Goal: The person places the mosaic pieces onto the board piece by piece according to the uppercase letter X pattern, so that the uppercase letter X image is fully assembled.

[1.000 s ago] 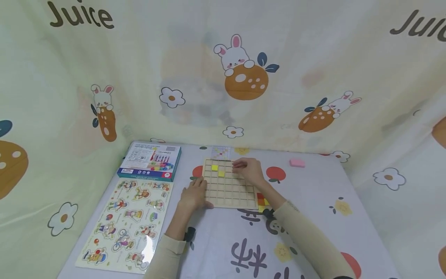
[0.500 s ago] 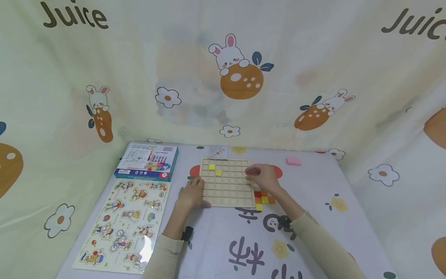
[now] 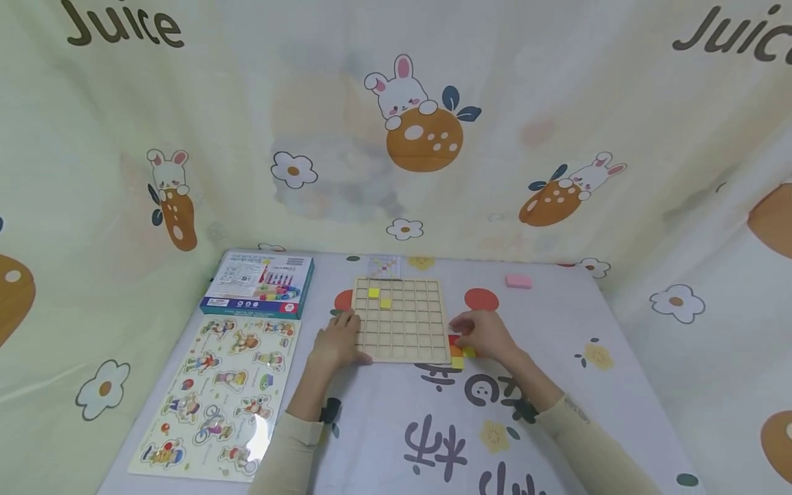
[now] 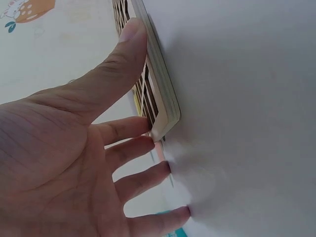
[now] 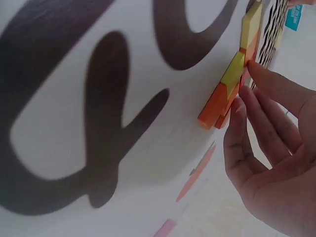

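A wooden grid board (image 3: 411,333) lies on the table, with two yellow tiles (image 3: 374,293) in cells near its upper left. My left hand (image 3: 334,342) rests at its lower left corner, the thumb along the near edge and the fairly straight fingers (image 4: 138,180) at the left side. Just off the board's lower right, several red, orange and yellow tiles (image 3: 457,362) sit close together. Over them is my right hand (image 3: 485,333), its thumb and fingertips at a red tile (image 5: 244,78) in the cluster; they appear to pinch it, partly hiding it.
A small pattern card (image 3: 384,267) is behind the board. To the left lie a boxed set (image 3: 256,283) and a picture puzzle board (image 3: 216,395). A pink block (image 3: 518,281) sits at the back right. Printed curtains (image 3: 334,124) enclose the table.
My right hand has moved from above the board's upper right, rightward and nearer, down to the loose tiles. The left hand stays at the board's corner. The head view has shifted slightly.
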The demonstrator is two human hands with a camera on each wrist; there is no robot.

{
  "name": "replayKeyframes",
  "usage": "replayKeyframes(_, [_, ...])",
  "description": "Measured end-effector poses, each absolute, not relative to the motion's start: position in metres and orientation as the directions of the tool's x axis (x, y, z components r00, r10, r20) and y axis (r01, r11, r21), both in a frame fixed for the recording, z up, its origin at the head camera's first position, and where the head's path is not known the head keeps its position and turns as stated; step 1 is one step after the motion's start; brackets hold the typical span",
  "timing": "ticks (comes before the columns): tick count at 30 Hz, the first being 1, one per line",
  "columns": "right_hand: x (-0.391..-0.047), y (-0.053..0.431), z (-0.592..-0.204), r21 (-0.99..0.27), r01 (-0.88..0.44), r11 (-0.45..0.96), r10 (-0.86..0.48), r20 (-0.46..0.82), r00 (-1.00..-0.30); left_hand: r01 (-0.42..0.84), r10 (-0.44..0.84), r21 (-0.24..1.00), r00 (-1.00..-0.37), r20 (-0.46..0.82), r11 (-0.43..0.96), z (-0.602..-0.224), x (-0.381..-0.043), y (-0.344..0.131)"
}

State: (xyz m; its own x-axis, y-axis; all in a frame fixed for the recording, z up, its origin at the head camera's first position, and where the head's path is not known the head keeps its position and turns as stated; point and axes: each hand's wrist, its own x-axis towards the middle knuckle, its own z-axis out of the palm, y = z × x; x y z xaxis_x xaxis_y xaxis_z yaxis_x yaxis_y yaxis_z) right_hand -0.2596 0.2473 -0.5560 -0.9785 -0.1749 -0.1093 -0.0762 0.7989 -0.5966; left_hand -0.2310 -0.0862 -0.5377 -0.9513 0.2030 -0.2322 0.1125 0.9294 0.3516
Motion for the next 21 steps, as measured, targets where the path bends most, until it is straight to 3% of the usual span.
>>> replayKeyframes(9, [-0.253,0.247,-0.557,-0.605,-0.095,0.791,-0.158,-0.051,-0.986,0.115,0.204,0.347,-0.951,-0.232,0.931,-0.540,-0.234,-0.087])
replayKeyframes(17, [-0.259,0.251,-0.556,-0.691,0.055,0.720,-0.056,-0.137,-0.989,0.121,0.203,0.339,-0.954,-0.218,0.933,-0.542,-0.233,-0.085])
replayKeyframes(21, [-0.266,0.249,-0.547,-0.719,0.036,0.694,-0.051,-0.099,-0.994,0.115,0.198,0.337,-0.955,-0.221,0.934,-0.540,-0.232,-0.086])
